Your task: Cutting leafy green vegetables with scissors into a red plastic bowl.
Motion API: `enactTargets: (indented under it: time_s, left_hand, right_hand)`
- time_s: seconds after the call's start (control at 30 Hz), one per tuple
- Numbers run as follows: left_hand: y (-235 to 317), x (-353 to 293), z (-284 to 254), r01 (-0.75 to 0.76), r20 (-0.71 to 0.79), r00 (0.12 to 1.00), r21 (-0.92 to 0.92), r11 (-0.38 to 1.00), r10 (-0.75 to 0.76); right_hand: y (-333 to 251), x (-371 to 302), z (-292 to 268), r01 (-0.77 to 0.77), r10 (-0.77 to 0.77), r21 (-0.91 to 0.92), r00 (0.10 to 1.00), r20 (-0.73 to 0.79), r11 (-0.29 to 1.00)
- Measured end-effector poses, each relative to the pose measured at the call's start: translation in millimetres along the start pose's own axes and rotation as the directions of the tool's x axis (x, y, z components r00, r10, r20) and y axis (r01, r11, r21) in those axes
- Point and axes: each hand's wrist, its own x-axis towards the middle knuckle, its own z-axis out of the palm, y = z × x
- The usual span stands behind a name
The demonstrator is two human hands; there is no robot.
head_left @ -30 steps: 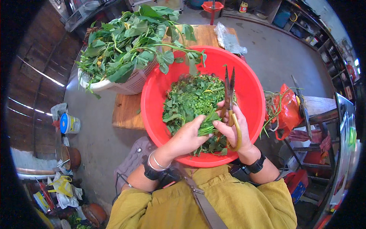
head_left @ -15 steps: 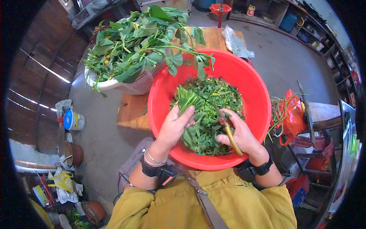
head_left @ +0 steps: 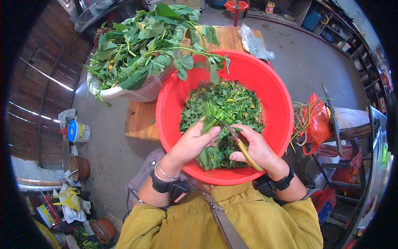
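Scissors [head_left: 247, 156], one pair, have shifted left since the earlier frame, bringing their blades up to the single bunch of green stems [head_left: 212, 115] at mid-frame. Two hands work apart: the left hand [head_left: 191, 140] is clamped on that bunch, the right hand [head_left: 259, 149] wraps the scissors' yellow handle. Both are over one red basin [head_left: 271, 93] holding chopped greens [head_left: 244, 101]. One white basket [head_left: 154, 85], heaped with leafy stems [head_left: 143, 47], stands upper left on one wooden bench [head_left: 141, 122].

The top [head_left: 273, 224] was mustard yellow with a gathered, frilled seam [head_left: 238, 201], crossed by a grey-brown strap [head_left: 226, 224]. Black bands [head_left: 285, 181] with black boxes [head_left: 180, 189] circled both wrists [head_left: 278, 169], and thin silver bangles [head_left: 165, 175] sat between the left hand [head_left: 194, 142] and its band
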Motion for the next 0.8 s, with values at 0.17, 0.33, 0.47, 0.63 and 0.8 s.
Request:
enactTargets:
  time_s: [0.17,0.33,0.47,0.63,0.8]
  left_hand:
    - [6.5,-2.1,2.8,0.024,0.012,1.0,-0.02,1.0,-0.024]
    - [6.8,-2.2,-10.0,0.085,0.054,0.995,0.013,0.996,-0.085]
    - [10.0,-3.0,-10.3,0.063,0.007,0.998,0.075,0.995,-0.064]
    - [8.7,-3.2,-11.6,0.054,-0.044,0.998,0.083,0.995,-0.051]
    - [14.8,-5.6,-18.6,0.105,0.105,0.987,0.13,0.986,-0.119]
  right_hand:
    - [-8.7,-0.6,-1.3,-0.074,0.074,0.003,0.997,-0.018,0.997]
    - [-10.4,-0.8,-3.4,-0.103,0.1,-0.128,0.995,-0.029,0.986]
    - [-8.1,-0.1,-3.1,-0.111,0.109,-0.151,0.994,-0.021,0.982]
    - [-5.0,-0.8,-3.7,-0.174,0.17,-0.098,0.984,-0.046,0.98]
    - [-6.2,1.2,-9.4,-0.214,0.214,-0.006,0.972,0.093,0.977]
